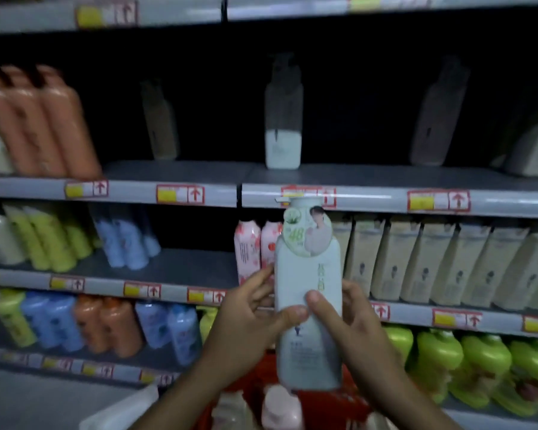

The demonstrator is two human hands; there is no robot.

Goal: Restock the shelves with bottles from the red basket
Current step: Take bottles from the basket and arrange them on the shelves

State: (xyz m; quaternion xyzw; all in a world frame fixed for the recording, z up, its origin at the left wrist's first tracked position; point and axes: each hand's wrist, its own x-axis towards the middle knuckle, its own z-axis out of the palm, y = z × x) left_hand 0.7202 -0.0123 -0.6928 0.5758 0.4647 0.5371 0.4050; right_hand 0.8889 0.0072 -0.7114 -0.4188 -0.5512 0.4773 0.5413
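I hold a pale green pump bottle (308, 305) upright in front of the shelves, with a round paper tag hanging on its neck. My left hand (246, 324) grips its left side, thumb on the front. My right hand (351, 324) grips its right side, thumb pressed on the label. Below the bottle, the red basket (333, 405) shows at the bottom edge, holding a pink bottle (281, 408) and other pale bottles. The upper shelf (199, 172) in front of me carries three widely spaced pump bottles, one of them white (282, 125).
Orange bottles (44, 125) stand at the upper shelf's left. The middle shelf holds yellow-green, blue and pink bottles (247, 249) and a row of beige bottles (448, 262). Lower shelves carry blue, orange and bright green bottles (466, 364). Price tags line every shelf edge.
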